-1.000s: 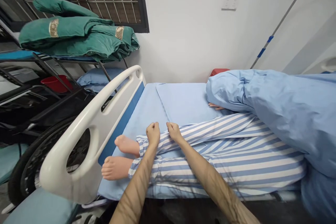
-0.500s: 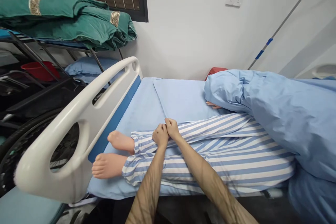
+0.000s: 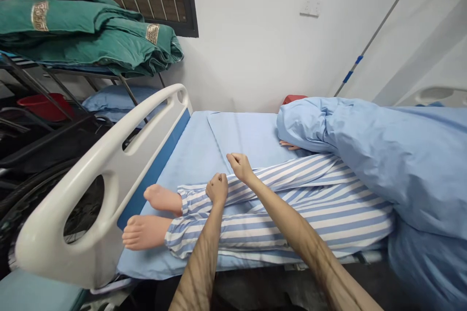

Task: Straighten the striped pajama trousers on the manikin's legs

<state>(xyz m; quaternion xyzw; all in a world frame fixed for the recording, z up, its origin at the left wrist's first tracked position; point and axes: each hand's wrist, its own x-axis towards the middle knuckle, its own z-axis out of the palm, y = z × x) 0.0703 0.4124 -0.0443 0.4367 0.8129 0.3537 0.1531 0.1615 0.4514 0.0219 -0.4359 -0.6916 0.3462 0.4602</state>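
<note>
Head cam here: a dummy's striped pajama legs (image 3: pixel 284 214) run lengthwise along the bed, bare feet (image 3: pixel 146 232) off to the left by the white bed rail (image 3: pixel 44 248), and the rest of the body disappears right under a blue blanket (image 3: pixel 383 165). The left hand (image 3: pixel 217 188) is the one nearer the feet, sitting on the upper leg just above the cuff. The right hand (image 3: pixel 240 166) is further up the shin, at the leg's far edge by the blue sheet (image 3: pixel 248 136). Both are curled into loose fists, and I can't tell if either has any cloth pinched.
</note>
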